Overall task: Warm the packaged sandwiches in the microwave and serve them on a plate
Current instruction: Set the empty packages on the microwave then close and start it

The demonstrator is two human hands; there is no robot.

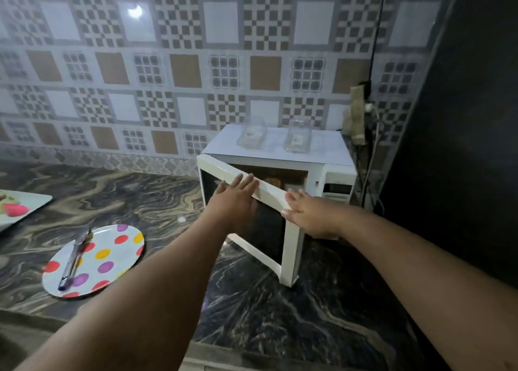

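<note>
A white microwave stands on the dark marble counter at the back right, its door swung partly open toward me. My left hand lies flat with straight fingers against the door's top edge. My right hand holds the door's free corner, thumb on the front edge. Through the gap something brownish shows inside the oven; I cannot make out what it is. A white plate with coloured dots lies on the counter to the left, with metal tongs resting across it.
Two clear glass containers stand on top of the microwave. A white tray with a pink item sits at the far left edge. A wall socket with cables hangs behind the microwave. A dark appliance wall fills the right.
</note>
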